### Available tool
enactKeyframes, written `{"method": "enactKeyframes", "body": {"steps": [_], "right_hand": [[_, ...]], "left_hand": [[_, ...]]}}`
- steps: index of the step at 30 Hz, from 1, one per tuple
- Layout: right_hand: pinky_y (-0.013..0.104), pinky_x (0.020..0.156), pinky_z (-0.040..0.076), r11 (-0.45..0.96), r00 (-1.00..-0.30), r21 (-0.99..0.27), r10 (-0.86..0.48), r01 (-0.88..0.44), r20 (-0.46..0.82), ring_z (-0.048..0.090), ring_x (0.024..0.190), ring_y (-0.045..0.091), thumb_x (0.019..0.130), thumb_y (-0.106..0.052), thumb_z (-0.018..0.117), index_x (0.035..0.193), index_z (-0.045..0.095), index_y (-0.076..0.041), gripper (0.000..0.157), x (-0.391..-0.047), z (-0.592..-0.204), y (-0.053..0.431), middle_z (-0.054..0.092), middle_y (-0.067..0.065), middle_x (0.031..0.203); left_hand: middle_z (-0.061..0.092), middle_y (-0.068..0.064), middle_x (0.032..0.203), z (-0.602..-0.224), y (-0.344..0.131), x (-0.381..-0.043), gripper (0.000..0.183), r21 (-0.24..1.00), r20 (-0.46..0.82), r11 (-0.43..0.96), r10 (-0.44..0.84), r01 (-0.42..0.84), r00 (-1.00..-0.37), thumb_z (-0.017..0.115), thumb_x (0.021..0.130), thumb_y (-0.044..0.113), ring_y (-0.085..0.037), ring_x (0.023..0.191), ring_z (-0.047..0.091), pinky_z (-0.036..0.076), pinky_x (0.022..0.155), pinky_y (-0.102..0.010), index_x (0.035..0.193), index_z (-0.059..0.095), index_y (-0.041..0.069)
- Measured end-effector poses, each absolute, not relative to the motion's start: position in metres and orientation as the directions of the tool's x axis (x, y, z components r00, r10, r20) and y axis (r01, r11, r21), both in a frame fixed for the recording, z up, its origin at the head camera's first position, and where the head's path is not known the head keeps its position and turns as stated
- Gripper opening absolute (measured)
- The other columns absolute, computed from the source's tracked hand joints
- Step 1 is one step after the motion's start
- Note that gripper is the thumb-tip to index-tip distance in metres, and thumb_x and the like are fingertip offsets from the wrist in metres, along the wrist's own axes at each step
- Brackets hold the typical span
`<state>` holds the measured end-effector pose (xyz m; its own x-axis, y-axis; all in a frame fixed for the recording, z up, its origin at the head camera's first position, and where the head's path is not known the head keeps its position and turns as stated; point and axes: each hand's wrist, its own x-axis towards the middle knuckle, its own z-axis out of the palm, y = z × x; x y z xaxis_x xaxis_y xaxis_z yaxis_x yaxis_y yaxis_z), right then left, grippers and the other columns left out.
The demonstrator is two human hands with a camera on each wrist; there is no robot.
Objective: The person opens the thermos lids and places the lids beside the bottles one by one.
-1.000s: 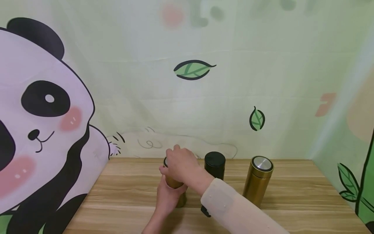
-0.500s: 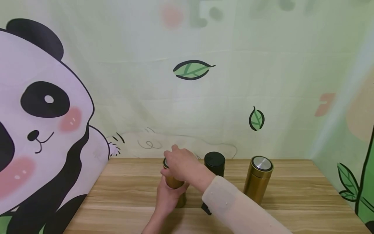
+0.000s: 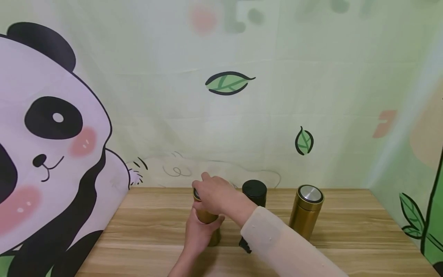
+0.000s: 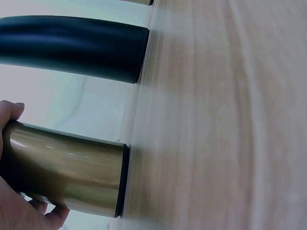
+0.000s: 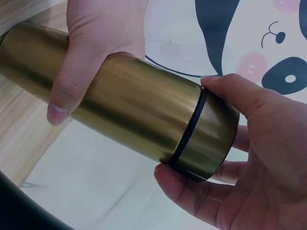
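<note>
A gold thermos bottle [image 5: 139, 105] stands on the wooden table at the left of the head view. My left hand [image 3: 199, 232] grips its body, with the thumb across the side that shows in the right wrist view. Over the top, my right hand [image 3: 219, 194] holds the gold lid [image 5: 211, 134] between thumb and fingers. A dark ring [image 5: 189, 127] shows between lid and body. In the left wrist view the thermos's dark base rim [image 4: 123, 182] rests on the table. The right hand hides most of the lid's top in the head view.
A black thermos [image 3: 254, 191] stands just right of the hands, partly hidden by the right forearm. Farther right is another gold thermos [image 3: 306, 213] with a silver-topped lid. The wooden table [image 3: 360, 238] ends at a green cloth backdrop [image 3: 166, 96] with a printed panda.
My right hand has turned slightly on the lid, its knuckles shifting a little to the left. The left hand and the thermos body have stayed in place.
</note>
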<state>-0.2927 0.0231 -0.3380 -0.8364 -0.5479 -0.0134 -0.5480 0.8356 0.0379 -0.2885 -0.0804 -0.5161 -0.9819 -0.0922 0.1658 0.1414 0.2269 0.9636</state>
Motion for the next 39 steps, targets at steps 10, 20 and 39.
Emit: {"method": "enactKeyframes", "body": {"steps": [10, 20, 39], "right_hand": [[0.029, 0.073, 0.056, 0.834, -0.835, 0.071, -0.550, -0.547, 0.032, 0.062, 0.090, 0.019, 0.100, -0.050, 0.060, 0.140, 0.054, -0.019, 0.051, -0.293, -0.344, 0.023, 0.058, 0.005, 0.120], [0.041, 0.079, 0.060, 0.876, -0.877, 0.055, -0.480, -0.478, 0.023, 0.070, 0.097, 0.026, 0.095, -0.081, 0.039, 0.154, 0.044, -0.022, 0.083, -0.292, -0.337, 0.022, 0.058, 0.006, 0.139], [0.029, 0.056, 0.050, 0.928, -0.930, -0.073, -0.362, -0.366, 0.060, 0.065, 0.074, 0.019, 0.094, -0.069, 0.060, 0.113, 0.068, -0.009, 0.063, -0.292, -0.339, 0.015, 0.070, 0.005, 0.096]], "left_hand": [[0.069, -0.007, 0.115, -0.515, -0.083, -0.287, 0.069, 0.963, 0.175, 0.222, -0.101, 0.150, -0.979, 0.090, 0.080, 0.029, -0.021, 0.099, 0.065, 0.054, 0.085, -0.037, 0.136, 0.051, 0.016], [0.070, -0.006, 0.116, -0.515, -0.083, -0.288, 0.071, 0.955, 0.174, 0.258, -0.101, 0.143, -0.980, 0.090, 0.080, 0.035, -0.021, 0.099, 0.066, 0.053, 0.086, -0.038, 0.137, 0.051, 0.017], [0.070, -0.005, 0.115, -0.514, -0.082, -0.288, 0.073, 0.959, 0.160, 0.248, -0.092, 0.133, -0.983, 0.091, 0.079, 0.033, -0.020, 0.097, 0.065, 0.053, 0.085, -0.036, 0.137, 0.050, 0.019]]}}
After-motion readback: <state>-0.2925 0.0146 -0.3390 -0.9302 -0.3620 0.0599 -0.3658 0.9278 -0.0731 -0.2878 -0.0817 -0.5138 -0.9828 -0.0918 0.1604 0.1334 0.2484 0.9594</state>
